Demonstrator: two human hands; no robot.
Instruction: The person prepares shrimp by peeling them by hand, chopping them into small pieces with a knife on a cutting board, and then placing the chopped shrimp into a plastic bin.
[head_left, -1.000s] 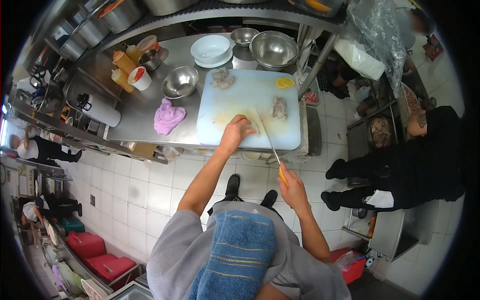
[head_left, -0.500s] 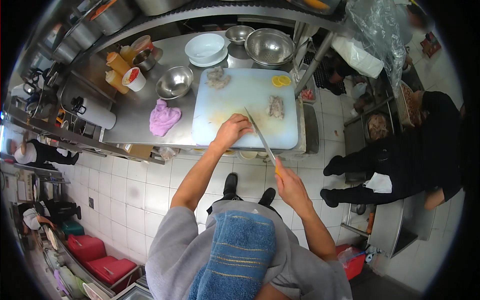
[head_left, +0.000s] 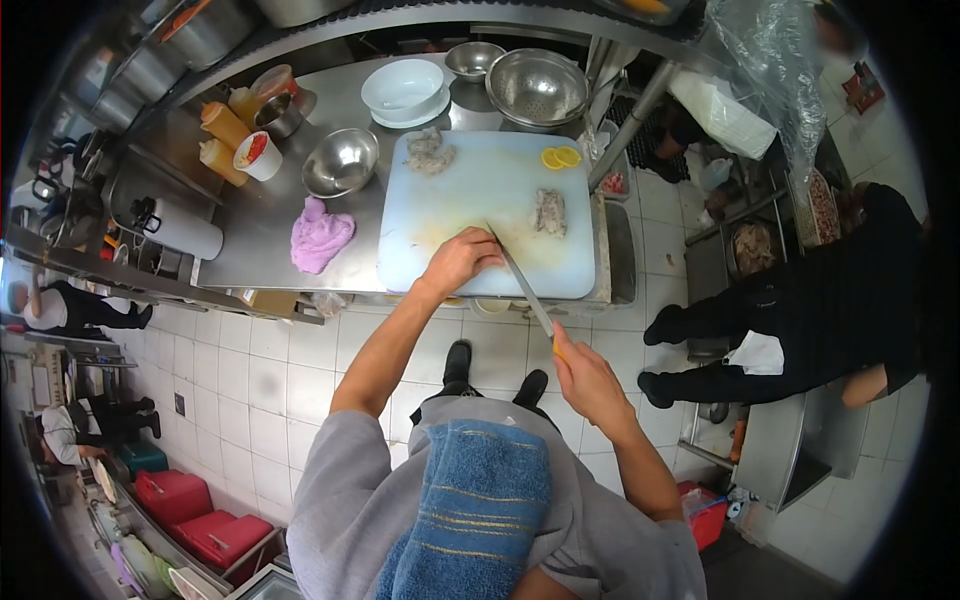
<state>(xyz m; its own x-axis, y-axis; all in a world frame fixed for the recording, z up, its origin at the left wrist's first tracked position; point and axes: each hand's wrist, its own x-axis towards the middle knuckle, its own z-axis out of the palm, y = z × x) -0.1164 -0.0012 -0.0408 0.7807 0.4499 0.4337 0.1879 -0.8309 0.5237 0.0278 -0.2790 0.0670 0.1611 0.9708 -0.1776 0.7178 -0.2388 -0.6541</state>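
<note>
Gripping a yellow-handled knife (head_left: 522, 284), the right hand (head_left: 592, 380) angles it over the cutting board (head_left: 470, 190) beside the left hand (head_left: 463, 262), fingers curled, any grasp hidden. Farther lie greyish raw pieces (head_left: 549, 213), lemon slices (head_left: 560, 157), then a colander (head_left: 537, 85).

Head view: no legible text, brand, number or sign found. Knife (head_left: 526, 289), white flask (head_left: 184, 230), plastic tub (head_left: 276, 80): lettering, if any, probably too small or blurred to read.
</note>
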